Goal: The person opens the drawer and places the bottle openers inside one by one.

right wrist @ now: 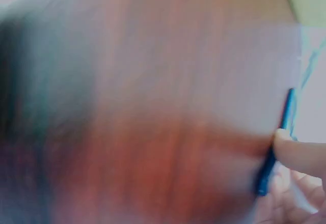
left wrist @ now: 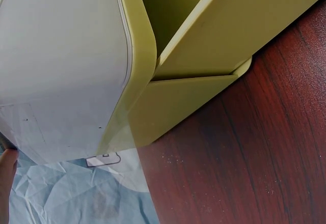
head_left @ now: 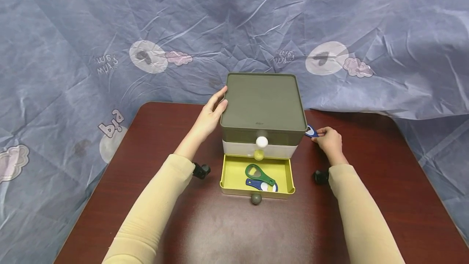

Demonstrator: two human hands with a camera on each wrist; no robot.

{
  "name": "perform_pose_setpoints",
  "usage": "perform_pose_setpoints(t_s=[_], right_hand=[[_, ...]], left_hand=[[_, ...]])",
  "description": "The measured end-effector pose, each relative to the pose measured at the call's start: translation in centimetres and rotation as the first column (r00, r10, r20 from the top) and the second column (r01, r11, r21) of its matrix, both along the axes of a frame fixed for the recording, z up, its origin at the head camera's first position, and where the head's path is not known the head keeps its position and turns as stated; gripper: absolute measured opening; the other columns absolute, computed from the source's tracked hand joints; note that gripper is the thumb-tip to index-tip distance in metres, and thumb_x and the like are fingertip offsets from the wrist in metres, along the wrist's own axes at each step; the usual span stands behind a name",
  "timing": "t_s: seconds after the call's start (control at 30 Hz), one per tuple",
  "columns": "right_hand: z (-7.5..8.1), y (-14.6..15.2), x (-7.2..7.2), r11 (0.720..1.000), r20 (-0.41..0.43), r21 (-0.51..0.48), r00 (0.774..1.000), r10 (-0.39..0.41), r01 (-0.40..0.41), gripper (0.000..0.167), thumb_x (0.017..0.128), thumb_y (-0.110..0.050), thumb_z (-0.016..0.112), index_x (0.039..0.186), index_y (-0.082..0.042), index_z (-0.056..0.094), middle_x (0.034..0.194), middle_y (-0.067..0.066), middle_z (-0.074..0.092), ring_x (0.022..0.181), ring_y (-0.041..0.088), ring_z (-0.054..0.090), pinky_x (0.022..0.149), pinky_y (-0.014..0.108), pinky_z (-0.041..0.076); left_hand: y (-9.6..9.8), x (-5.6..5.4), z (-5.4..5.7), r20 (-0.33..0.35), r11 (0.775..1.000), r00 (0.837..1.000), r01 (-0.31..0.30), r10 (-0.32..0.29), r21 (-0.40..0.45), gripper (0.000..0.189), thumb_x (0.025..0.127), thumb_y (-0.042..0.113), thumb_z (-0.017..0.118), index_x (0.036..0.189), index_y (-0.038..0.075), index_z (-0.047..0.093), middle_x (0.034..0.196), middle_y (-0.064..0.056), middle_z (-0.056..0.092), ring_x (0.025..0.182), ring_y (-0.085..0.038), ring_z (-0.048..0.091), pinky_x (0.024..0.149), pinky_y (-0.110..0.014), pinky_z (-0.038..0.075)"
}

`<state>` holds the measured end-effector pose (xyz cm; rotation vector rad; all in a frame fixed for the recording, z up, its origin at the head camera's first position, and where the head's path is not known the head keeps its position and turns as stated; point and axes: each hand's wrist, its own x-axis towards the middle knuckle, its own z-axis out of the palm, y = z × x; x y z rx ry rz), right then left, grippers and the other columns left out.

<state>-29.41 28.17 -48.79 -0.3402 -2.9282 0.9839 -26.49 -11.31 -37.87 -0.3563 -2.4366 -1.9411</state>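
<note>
A small stacked drawer box with a dark olive top (head_left: 261, 101) stands on the table, its lowest yellow drawer (head_left: 234, 170) pulled out. Inside that drawer lie a green bottle opener (head_left: 250, 170) and a blue opener (head_left: 253, 183), partly overlapping. My left hand (head_left: 211, 115) rests against the box's upper left side with fingers extended; in the left wrist view only a fingertip (left wrist: 6, 170) shows at the edge. Right of the box, my right hand (head_left: 331, 141) pinches a blue bottle opener (head_left: 312, 132) between thumb and fingers; its far end is hidden behind the box corner.
The dark red wooden table (head_left: 165, 215) extends to both sides of the box. A grey-blue patterned cloth (head_left: 234, 23) hangs behind it. Round knobs stick out from the drawer fronts, including a white knob (head_left: 261, 142) and an olive knob (head_left: 256, 199).
</note>
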Motion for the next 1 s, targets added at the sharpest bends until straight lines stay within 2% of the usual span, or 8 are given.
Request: perform_pose_setpoints(t_s=[0.1,0.17,0.3,0.4,0.53,0.73,1.0], right_hand=[[0.6,0.1,0.1,1.000,0.105,-0.015,0.994,0.028,-0.026,0.041,0.086,-0.017,0.075,0.114,0.009,0.063,0.111,0.027,0.067,0.103,0.040,0.058,0.089,0.048,0.045],[0.9,0.2,0.3,0.998,0.150,-0.040,0.987,0.049,-0.044,0.041,0.086,-0.021,0.075,0.113,0.009,0.062,0.103,0.024,0.068,0.097,0.036,0.056,0.082,0.043,0.046],[1.1,0.5,1.0,0.988,0.193,-0.139,0.977,0.093,-0.066,0.040,0.088,-0.023,0.075,0.111,0.006,0.062,0.081,0.001,0.066,0.083,0.018,0.053,0.071,0.028,0.043],[1.3,0.9,1.9,0.959,0.203,-0.269,0.967,0.152,-0.095,0.040,0.089,-0.022,0.073,0.114,0.007,0.058,0.075,-0.013,0.061,0.075,0.008,0.054,0.069,0.022,0.046],[2.0,1.2,3.5,0.903,0.211,-0.399,0.943,0.257,-0.157,0.042,0.091,-0.020,0.071,0.116,0.009,0.053,0.074,-0.017,0.062,0.073,0.001,0.057,0.072,0.021,0.051],[3.6,0.9,6.9,0.840,0.203,-0.466,0.890,0.408,-0.278,0.043,0.090,-0.014,0.072,0.116,0.013,0.051,0.082,-0.011,0.067,0.074,0.003,0.063,0.074,0.025,0.056],[5.7,-0.1,10.4,0.758,0.157,-0.548,0.847,0.507,-0.353,0.034,0.088,-0.009,0.073,0.110,0.009,0.055,0.086,-0.009,0.069,0.081,0.006,0.067,0.076,0.022,0.054]], left_hand=[[0.0,0.0,0.0,-0.002,1.000,1.000,0.000,0.000,0.008,0.050,0.106,0.031,0.045,0.154,0.027,0.034,0.160,0.000,0.031,0.147,-0.016,0.031,0.119,-0.038,0.030],[0.0,0.0,0.0,0.001,1.000,1.000,-0.001,0.001,0.008,0.050,0.106,0.032,0.045,0.155,0.027,0.033,0.161,0.001,0.031,0.147,-0.016,0.031,0.119,-0.038,0.030],[0.0,0.1,0.0,0.011,1.000,1.000,-0.005,0.005,0.003,0.050,0.106,0.032,0.044,0.155,0.028,0.032,0.161,0.001,0.030,0.147,-0.016,0.030,0.119,-0.037,0.029],[-0.1,0.0,-0.1,0.009,1.000,1.000,-0.003,0.003,0.005,0.050,0.106,0.031,0.044,0.155,0.028,0.032,0.161,0.001,0.029,0.148,-0.016,0.029,0.120,-0.037,0.028],[0.0,-0.1,-0.1,0.001,1.000,1.000,0.006,-0.006,0.007,0.050,0.106,0.033,0.043,0.155,0.028,0.032,0.162,0.001,0.029,0.148,-0.016,0.028,0.121,-0.038,0.027],[0.1,-0.1,-0.1,0.008,1.000,1.000,0.003,-0.003,-0.005,0.051,0.106,0.034,0.044,0.155,0.030,0.032,0.161,0.001,0.030,0.148,-0.016,0.030,0.120,-0.038,0.028],[0.0,0.0,0.0,0.012,1.000,1.000,-0.001,0.001,0.005,0.051,0.106,0.034,0.044,0.155,0.029,0.032,0.161,0.001,0.030,0.148,-0.016,0.030,0.119,-0.038,0.029]])
